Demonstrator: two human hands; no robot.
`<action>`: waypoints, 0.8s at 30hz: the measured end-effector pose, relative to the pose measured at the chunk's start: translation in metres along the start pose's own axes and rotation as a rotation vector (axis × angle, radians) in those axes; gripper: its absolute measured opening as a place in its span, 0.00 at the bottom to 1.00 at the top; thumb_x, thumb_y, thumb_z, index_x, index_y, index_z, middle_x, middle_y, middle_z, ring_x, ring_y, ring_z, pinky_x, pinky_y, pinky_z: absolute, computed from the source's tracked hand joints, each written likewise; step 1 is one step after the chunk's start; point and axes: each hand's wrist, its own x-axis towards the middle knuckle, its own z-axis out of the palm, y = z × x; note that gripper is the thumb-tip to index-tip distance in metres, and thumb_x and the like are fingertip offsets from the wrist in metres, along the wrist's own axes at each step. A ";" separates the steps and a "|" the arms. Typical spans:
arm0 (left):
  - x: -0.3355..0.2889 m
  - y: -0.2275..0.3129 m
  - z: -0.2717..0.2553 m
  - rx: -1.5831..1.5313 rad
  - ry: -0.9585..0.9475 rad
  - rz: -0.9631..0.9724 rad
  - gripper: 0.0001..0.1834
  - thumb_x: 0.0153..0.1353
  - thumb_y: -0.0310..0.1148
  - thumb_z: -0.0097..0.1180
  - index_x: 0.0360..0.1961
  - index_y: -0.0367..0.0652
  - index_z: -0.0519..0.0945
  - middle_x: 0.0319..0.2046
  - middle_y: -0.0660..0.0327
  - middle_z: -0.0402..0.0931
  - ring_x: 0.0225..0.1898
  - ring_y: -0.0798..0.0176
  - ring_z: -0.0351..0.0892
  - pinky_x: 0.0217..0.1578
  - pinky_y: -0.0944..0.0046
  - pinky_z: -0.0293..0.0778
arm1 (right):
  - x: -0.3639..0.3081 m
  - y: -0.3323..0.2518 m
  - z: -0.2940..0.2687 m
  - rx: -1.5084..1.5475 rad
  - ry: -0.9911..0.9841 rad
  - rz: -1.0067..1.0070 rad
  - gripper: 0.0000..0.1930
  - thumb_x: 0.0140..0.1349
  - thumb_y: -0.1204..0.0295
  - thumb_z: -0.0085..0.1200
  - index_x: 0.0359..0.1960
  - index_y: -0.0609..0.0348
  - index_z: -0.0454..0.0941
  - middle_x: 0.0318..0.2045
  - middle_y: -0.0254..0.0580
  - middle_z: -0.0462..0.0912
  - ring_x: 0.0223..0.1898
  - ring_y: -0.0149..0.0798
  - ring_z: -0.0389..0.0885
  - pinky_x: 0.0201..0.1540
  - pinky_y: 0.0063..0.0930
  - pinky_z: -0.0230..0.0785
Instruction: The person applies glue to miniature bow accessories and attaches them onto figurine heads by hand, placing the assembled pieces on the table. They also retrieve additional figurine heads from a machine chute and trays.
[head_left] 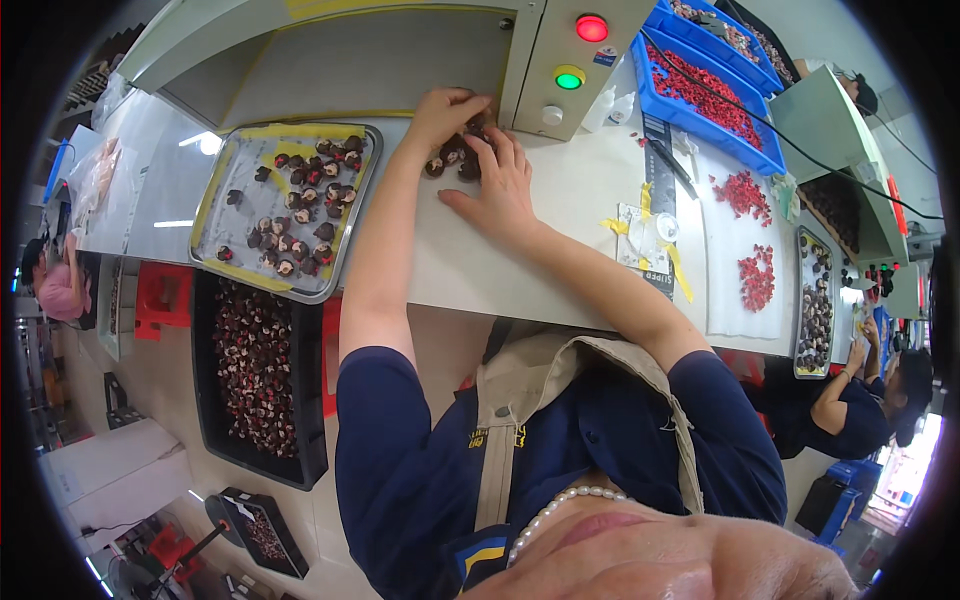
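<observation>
On the white workbench [440, 262], several small round dark-brown pieces [460, 158] with pale spots lie in a cluster between my hands. My left hand [442, 120] is at the far left side of this cluster, its fingers bent and close together; what they hold, if anything, is hidden. Opposite it, my right hand [508, 188] rests at the cluster's right side, thumb and fingers spread around the pieces. To the left, a metal tray [215, 190] with yellow tape along its edges carries more dark pieces with pale and red parts.
A machine housing [560, 90] with red and green lights stands just beyond my hands. Blue bins [765, 155] of small red parts are at the right, near red piles [757, 278] on a white sheet. A black crate [315, 400] of dark pieces is below left. A co-worker [850, 410] sits far right.
</observation>
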 end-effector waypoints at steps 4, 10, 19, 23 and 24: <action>0.020 -0.008 -0.011 -0.115 0.129 0.243 0.16 0.53 0.42 0.57 0.25 0.36 0.82 0.23 0.61 0.79 0.25 0.70 0.75 0.33 0.70 0.70 | -0.001 0.000 0.003 -0.025 0.026 -0.019 0.40 0.39 0.60 0.66 0.57 0.52 0.61 0.59 0.51 0.55 0.63 0.57 0.47 0.61 0.50 0.44; 0.143 -0.050 -0.002 0.336 0.331 0.491 0.13 0.54 0.40 0.56 0.38 0.48 0.82 0.36 0.54 0.80 0.40 0.56 0.79 0.43 0.63 0.72 | -0.002 0.016 0.004 -0.038 0.051 -0.002 0.40 0.38 0.62 0.65 0.58 0.50 0.61 0.59 0.52 0.57 0.62 0.59 0.49 0.60 0.51 0.45; 0.227 -0.093 0.120 0.677 -0.154 1.345 0.18 0.58 0.36 0.48 0.46 0.37 0.75 0.44 0.50 0.75 0.45 0.47 0.75 0.45 0.53 0.70 | -0.013 0.034 -0.003 0.054 0.093 -0.047 0.38 0.36 0.65 0.65 0.54 0.54 0.64 0.55 0.46 0.64 0.60 0.51 0.57 0.59 0.46 0.50; 0.221 -0.084 0.069 0.713 -0.148 1.232 0.18 0.58 0.36 0.48 0.45 0.35 0.76 0.43 0.50 0.76 0.45 0.47 0.75 0.45 0.53 0.70 | -0.006 0.021 0.009 0.109 0.086 -0.071 0.36 0.37 0.67 0.64 0.53 0.53 0.64 0.55 0.46 0.64 0.60 0.50 0.57 0.58 0.46 0.51; 0.212 -0.091 0.057 0.713 -0.142 1.175 0.18 0.58 0.35 0.48 0.45 0.34 0.76 0.43 0.50 0.76 0.45 0.48 0.75 0.45 0.53 0.70 | -0.007 0.026 0.010 0.079 0.092 -0.025 0.35 0.37 0.68 0.64 0.52 0.53 0.64 0.55 0.46 0.64 0.60 0.50 0.57 0.58 0.46 0.51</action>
